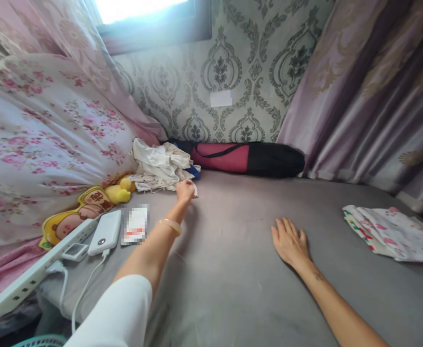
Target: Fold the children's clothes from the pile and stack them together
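My left hand (185, 189), a bangle on its wrist, reaches far forward with its fingers closed at the near right edge of a heap of crumpled cream-white clothes (160, 161). A corner of pale cloth shows just beside the knuckles; the fingertips themselves are hidden. Palm down, my right hand (291, 243) lies flat on the grey bed sheet (233, 270) with the fingers somewhat spread and nothing in them. Some blue fabric (194, 172) pokes out at the right of the heap.
Behind the clothes a long black and dark-red bag (225, 158) lies along the wall. Folded printed cloth (392, 233) rests at far right. On the left are a yellow plush toy (88, 207), a white power bank (105, 232) with its cable, and a power strip (37, 270).
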### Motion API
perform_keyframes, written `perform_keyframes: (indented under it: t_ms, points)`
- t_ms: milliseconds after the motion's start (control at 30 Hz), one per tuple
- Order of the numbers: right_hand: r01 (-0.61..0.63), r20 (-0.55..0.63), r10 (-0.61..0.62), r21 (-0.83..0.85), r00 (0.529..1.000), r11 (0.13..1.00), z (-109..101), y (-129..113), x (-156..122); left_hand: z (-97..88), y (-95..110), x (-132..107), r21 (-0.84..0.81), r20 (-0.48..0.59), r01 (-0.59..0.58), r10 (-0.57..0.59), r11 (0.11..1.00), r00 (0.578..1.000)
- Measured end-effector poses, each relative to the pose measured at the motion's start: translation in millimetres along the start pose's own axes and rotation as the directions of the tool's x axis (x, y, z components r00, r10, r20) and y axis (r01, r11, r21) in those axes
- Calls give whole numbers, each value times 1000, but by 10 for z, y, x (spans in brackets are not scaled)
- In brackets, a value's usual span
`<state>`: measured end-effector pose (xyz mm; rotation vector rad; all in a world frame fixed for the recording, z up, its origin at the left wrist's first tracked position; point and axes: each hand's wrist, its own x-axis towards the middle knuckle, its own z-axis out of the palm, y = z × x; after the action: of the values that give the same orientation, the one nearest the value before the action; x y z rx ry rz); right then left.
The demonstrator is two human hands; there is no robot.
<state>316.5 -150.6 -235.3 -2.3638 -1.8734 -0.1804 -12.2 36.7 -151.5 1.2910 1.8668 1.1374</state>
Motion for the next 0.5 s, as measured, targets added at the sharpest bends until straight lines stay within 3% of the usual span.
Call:
perform_keyframes:
  t_ms: [133,200,367,500]
  points:
    - [-1,1,1,15,1000,1000,-8,-7,-9,-405,-45,428,193,-232,-108,153,975,961]
    - [-4,-1,4,17,1000,1000,-12,-9,-11,-519,-36,596,240,-270,-132,197,962,942]
    - [-11,-22,11,20,1000,1000,-10,-12,-16,-587,61,918,267,-169,-242,292,933,941]
    - [-16,-27,17,22,999,1000,-20,-22,-26,-569,138,1068,222,-165,-237,276,946,947]
